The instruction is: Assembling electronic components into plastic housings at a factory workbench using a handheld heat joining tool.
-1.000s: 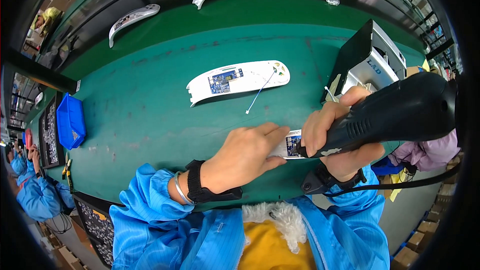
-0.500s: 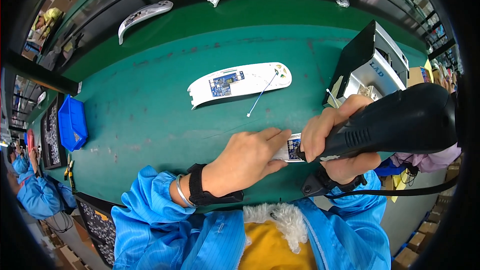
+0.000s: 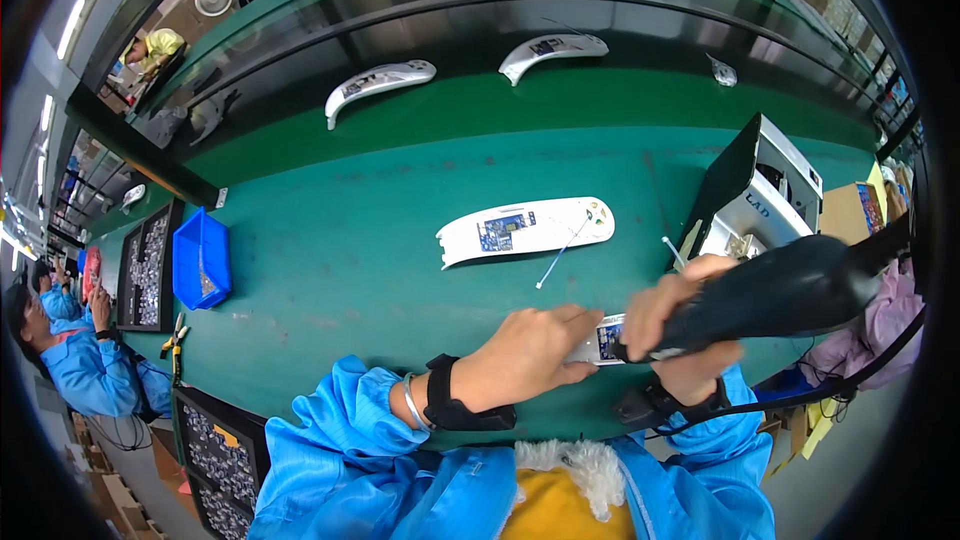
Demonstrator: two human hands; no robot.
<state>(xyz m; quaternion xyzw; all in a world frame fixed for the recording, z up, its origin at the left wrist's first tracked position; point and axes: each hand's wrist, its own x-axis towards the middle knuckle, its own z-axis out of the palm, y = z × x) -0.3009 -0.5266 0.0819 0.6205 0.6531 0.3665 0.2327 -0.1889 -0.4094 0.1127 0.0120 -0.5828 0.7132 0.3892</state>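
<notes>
My right hand [image 3: 665,318] grips a black electric screwdriver [image 3: 775,295], held nearly level with its tip end toward the left. Both are somewhat blurred. Beneath the tip lies a small white plastic part with a blue circuit board [image 3: 609,341]; my right fingers partly hide it. The fingers of my left hand [image 3: 530,355] are closed on this part's left end, pressing it to the table. I cannot make out whether the tip touches a screw. Beyond my hands rests a long curved white shell [image 3: 462,240] with a blue board and a thin loose cable [image 3: 560,254].
A black and silver screw feeder [image 3: 745,205] stands at right. On the left are a blue bin [image 3: 200,255], yellow-handled pliers [image 3: 177,340] and black trays [image 3: 130,285] of small parts. Curved white shells [image 3: 378,86] lie along the far strip. A co-worker [image 3: 90,370] sits at far left.
The whole view has shifted, so the table sits lower and further right in it. Both hands keep their holds; the right hand and screwdriver are now blurred by motion.
</notes>
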